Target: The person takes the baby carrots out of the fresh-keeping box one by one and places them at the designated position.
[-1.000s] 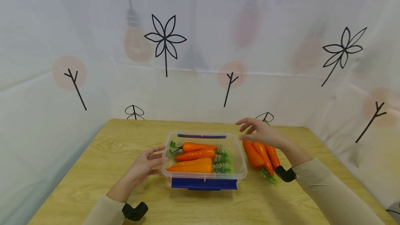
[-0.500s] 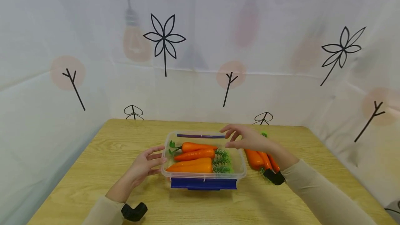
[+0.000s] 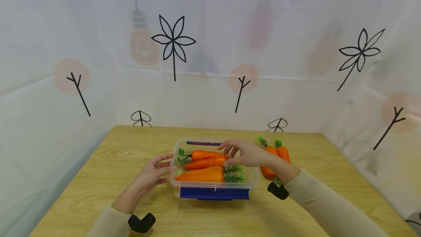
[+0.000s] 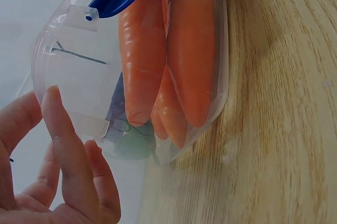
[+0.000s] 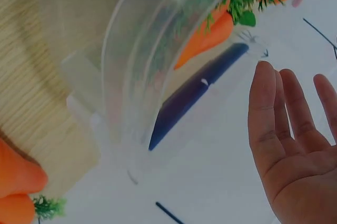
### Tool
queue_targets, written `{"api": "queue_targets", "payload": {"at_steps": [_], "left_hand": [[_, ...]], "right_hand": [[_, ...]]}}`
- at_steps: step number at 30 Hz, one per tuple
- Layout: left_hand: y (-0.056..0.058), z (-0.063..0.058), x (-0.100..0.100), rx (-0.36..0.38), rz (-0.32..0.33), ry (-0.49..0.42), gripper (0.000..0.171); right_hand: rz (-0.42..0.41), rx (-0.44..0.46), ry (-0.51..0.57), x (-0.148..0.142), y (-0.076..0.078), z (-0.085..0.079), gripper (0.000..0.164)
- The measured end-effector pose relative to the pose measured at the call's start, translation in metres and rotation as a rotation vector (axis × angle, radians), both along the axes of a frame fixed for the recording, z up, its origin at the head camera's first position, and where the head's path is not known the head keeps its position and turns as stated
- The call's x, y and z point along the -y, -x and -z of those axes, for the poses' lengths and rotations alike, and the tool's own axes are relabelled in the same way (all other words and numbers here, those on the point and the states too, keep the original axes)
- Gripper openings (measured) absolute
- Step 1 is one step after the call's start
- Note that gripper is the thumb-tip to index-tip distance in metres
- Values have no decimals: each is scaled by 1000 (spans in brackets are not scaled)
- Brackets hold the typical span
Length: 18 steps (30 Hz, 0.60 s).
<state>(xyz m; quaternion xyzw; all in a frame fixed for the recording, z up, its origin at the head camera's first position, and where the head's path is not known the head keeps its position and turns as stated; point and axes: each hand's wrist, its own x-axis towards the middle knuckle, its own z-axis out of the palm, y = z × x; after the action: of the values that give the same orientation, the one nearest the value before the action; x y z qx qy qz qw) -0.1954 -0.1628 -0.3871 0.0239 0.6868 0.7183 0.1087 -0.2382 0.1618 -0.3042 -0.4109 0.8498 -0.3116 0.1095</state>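
A clear plastic food container [image 3: 252, 178] with blue latches holds several orange toy carrots [image 3: 205, 162] with green tops. At its left side my left hand [image 3: 154, 173] has its fingers loosely spread, the tips at the rim. In the left wrist view a fingertip [image 4: 53, 93] meets the container's clear edge [image 4: 39, 71]. My right hand [image 3: 245, 153] hovers over the container's right half, above the carrots, with its fingers slightly bent and nothing held. The right wrist view shows that palm and its extended fingers [image 5: 261, 103] beside the container.
More loose carrots [image 3: 283, 153] lie on the wooden table [image 3: 138, 142] right of the container, partly behind my right forearm. A patterned white cloth [image 3: 210, 98] hangs behind the table. Black straps are on both wrists.
My right hand has moved left, from above the loose carrots to over the container, uncovering some of those carrots. The left hand and the container have stayed put.
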Motion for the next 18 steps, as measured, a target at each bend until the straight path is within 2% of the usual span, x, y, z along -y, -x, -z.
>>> {"api": "queue_targets", "payload": {"at_steps": [5,18], "left_hand": [[0,0,1,-4,9,0,62],[2,3,1,-2,9,-9,62]], "right_hand": [[-46,35,-21,11,-4,5,45],[-126,121,-177,33,-9,15,45]]}}
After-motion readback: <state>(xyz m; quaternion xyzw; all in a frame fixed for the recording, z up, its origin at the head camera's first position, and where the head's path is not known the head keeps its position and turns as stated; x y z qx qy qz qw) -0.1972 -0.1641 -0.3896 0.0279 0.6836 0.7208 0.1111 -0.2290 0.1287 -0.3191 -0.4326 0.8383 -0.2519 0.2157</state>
